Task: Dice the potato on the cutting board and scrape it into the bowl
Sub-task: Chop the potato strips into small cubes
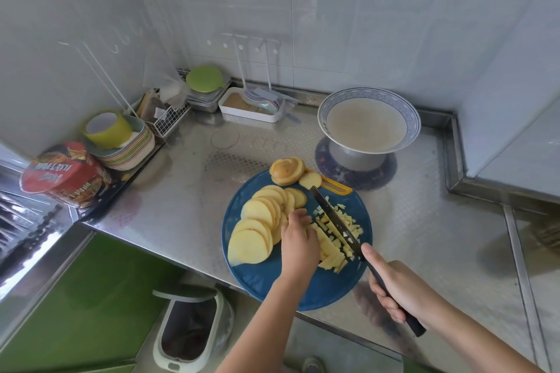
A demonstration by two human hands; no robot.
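A round blue cutting board (272, 281) lies at the steel counter's front edge. Potato slices (257, 221) are fanned over its left half, with unpeeled end pieces (286, 171) at the far rim. My left hand (298, 241) presses down on a stack of potato strips (328, 251) in the board's middle. My right hand (400, 291) grips the dark handle of a knife (336, 218), index finger along the spine, the blade standing across the strips. Small potato cubes (351, 221) lie to the right of the blade. A blue-patterned bowl (369, 119) stands behind the board.
The bowl sits on a round dark mat (356, 172). Stacked plates with a yellow-green cup (109, 129), a red noodle tub (65, 174), a wire rack and a white tray (251, 106) line the back left. A bin (189, 328) stands below the counter edge.
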